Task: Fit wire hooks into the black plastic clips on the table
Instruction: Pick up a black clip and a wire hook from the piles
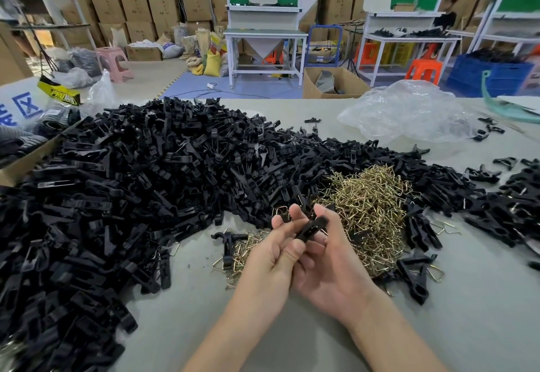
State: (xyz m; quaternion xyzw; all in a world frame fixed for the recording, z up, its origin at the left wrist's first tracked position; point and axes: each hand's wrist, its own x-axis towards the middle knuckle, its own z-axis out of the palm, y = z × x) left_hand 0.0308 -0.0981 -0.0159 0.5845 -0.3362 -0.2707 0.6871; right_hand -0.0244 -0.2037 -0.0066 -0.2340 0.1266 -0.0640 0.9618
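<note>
Worktop [467, 307] is overflowing with parts; mid-frame, left hand [271, 257] and right hand [333, 272] fingers [320, 212] are pinching one black clip [311, 227]. I'm reckoning steadying it helps before feeding a wire hook [371, 211].

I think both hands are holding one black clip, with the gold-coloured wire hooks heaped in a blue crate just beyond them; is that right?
Not quite: the head view shows the wire hooks heaped loose on the table, while the blue crate stands far behind it. The rest holds: left hand and right hand hold one black clip, hooks just beyond.
</note>
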